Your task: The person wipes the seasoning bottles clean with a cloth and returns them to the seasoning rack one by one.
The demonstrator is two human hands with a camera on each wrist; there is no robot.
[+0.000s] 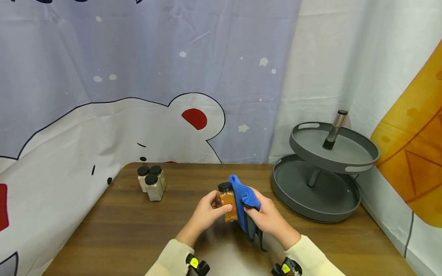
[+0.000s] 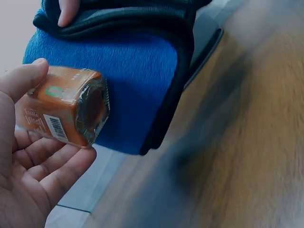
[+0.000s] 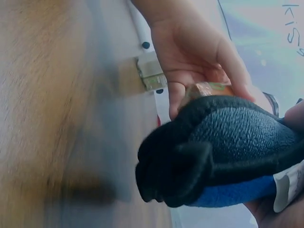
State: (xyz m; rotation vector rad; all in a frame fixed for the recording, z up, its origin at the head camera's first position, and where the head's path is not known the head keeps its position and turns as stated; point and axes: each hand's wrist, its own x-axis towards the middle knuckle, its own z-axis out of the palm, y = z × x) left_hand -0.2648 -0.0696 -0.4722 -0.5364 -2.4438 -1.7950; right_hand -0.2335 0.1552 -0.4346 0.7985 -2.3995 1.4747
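Note:
An orange-filled spice jar [image 1: 228,205] with a black lid is held between the thumb and fingers of my left hand [image 1: 208,211]. In the left wrist view the jar's [image 2: 59,104] barcode label and its base show. My right hand [image 1: 267,214] grips a folded blue cloth [image 1: 243,195] with dark trim. The cloth lies against the right side of the jar. In the right wrist view the dark-edged cloth [image 3: 228,142] hides much of the jar, and a white tag [image 3: 287,187] hangs from it.
Three black-lidded spice jars [image 1: 154,188] with pale contents stand grouped at the table's back left. A grey two-tier round tray stand [image 1: 317,209] is at the right. The wooden table [image 1: 114,237] ends against a printed curtain [image 1: 138,126].

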